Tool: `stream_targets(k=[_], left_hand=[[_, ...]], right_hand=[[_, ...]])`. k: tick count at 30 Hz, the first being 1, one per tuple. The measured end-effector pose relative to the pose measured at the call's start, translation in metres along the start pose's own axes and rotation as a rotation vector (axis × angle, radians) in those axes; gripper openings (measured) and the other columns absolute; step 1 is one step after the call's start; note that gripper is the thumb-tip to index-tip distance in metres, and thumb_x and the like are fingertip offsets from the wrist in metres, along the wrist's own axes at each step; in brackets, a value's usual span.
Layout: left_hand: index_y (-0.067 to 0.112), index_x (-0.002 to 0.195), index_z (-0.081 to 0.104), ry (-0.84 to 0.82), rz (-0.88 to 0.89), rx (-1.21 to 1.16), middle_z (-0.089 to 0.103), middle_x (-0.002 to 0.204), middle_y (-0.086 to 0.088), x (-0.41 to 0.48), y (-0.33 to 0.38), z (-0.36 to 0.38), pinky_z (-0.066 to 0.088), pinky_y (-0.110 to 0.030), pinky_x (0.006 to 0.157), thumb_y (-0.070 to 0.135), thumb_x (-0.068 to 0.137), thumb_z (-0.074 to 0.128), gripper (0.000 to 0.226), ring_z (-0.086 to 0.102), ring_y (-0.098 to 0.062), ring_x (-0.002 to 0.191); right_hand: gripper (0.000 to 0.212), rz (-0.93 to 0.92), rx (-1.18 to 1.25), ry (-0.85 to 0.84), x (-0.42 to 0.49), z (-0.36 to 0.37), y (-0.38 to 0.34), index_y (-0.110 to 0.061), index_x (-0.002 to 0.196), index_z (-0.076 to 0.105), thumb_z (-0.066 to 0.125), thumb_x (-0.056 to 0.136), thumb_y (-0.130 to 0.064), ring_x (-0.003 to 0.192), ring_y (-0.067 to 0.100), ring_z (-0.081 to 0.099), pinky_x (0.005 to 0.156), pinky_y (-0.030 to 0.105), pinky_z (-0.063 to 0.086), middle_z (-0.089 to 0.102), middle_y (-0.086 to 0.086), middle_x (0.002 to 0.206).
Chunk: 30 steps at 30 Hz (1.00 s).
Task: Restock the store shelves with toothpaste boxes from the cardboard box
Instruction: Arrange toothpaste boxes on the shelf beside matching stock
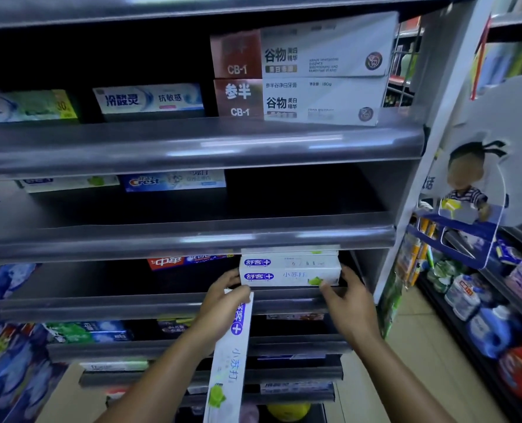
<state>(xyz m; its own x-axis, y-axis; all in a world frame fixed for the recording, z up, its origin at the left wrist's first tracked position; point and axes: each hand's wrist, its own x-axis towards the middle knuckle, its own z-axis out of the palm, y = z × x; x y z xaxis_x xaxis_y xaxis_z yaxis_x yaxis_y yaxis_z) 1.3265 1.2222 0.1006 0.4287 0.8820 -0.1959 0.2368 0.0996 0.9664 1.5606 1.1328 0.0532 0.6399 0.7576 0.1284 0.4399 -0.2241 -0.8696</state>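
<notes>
Fingers (235, 293) of the left hand (223, 306): closed around one white toothpaste box (230, 355), which hangs end-down below the fist, while the fingertips also touch the left end of the shelved pair. Right hand (350, 303): fingers bent against the right end of that pair, steadying it and gripping nothing of its own.

Shelved pair (290, 270): 2 white boxes of the same brand, stacked one on the other, lengthwise, at the right end of the third shelf (131, 303).

Step in hand, as judged: squaring the stack before the held box goes in. Next move calls for turning the hanging box level and laying it on top of or just beside the pair, label outward.

Same shelf, further back: 1 red toothpaste box (174, 261), left of the pair and partly hidden by the shelf lip above.

Second shelf (192, 236): 1 blue Crest box (174, 180), 1 pale green-marked box (70, 182); the right half stands bare.

Top shelf (192, 148): 2 large red-and-white boxes (299, 77), stacked; 1 blue-white box (148, 99); 1 green-yellow box (30, 106).

Lower shelves: several boxes, too blurred to count. Cardboard box: not in view.
</notes>
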Motion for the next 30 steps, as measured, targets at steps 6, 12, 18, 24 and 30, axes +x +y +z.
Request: stream_targets(k=[6,12,18,24,30], left_hand=[[0.026,0.119,0.059,0.188,-0.018,-0.199,0.063,0.104,-0.004,-0.001,-0.001,-0.004,0.05,-0.03,0.055,0.026,0.071,0.064,0.048,0.066,-0.019,0.064],[0.018,0.094,0.053,0.372,-0.099,-0.488,0.058,0.07,-0.002,-0.002,0.002,-0.01,0.039,-0.032,0.061,0.016,0.094,0.057,0.004,0.055,-0.021,0.062],[0.015,0.09,0.055,0.364,-0.1,-0.872,0.063,0.076,-0.005,0.001,0.01,0.003,0.054,-0.038,0.066,0.019,0.099,0.051,0.01,0.063,-0.022,0.068],[0.013,0.103,0.06,0.294,0.015,-0.85,0.07,0.09,-0.004,0.008,0.012,0.018,0.055,-0.04,0.09,0.019,0.1,0.057,0.007,0.068,-0.02,0.087],[0.032,0.103,0.065,0.369,0.071,-0.295,0.068,0.114,0.006,0.016,0.009,0.014,0.047,-0.034,0.1,0.024,0.099,0.067,0.009,0.062,-0.009,0.108]], right_hand=[[0.065,0.009,0.024,0.153,-0.015,-0.005,-0.001,-0.024,0.154,0.042,0.069,0.095,-0.032,0.106,0.017,0.065,0.093,0.035,0.051,0.063,-0.006,0.132],[0.022,-0.019,0.283,0.041,-0.055,0.001,0.004,-0.029,0.11,0.071,0.076,0.09,-0.026,0.068,0.018,0.064,0.061,0.024,0.051,0.072,-0.009,0.088],[0.029,0.183,0.676,-0.315,-0.071,0.009,0.0,-0.02,0.106,0.078,0.083,0.081,-0.035,0.073,0.029,0.072,0.063,0.038,0.06,0.073,0.015,0.095],[0.03,0.063,0.652,-0.106,-0.053,-0.006,-0.011,-0.015,0.117,0.075,0.076,0.088,-0.007,0.07,0.021,0.073,0.067,0.029,0.061,0.079,0.006,0.091],[0.041,-0.049,0.33,0.111,-0.017,-0.026,-0.015,-0.012,0.127,0.071,0.079,0.088,-0.017,0.074,0.007,0.067,0.073,0.026,0.059,0.07,0.0,0.105]])
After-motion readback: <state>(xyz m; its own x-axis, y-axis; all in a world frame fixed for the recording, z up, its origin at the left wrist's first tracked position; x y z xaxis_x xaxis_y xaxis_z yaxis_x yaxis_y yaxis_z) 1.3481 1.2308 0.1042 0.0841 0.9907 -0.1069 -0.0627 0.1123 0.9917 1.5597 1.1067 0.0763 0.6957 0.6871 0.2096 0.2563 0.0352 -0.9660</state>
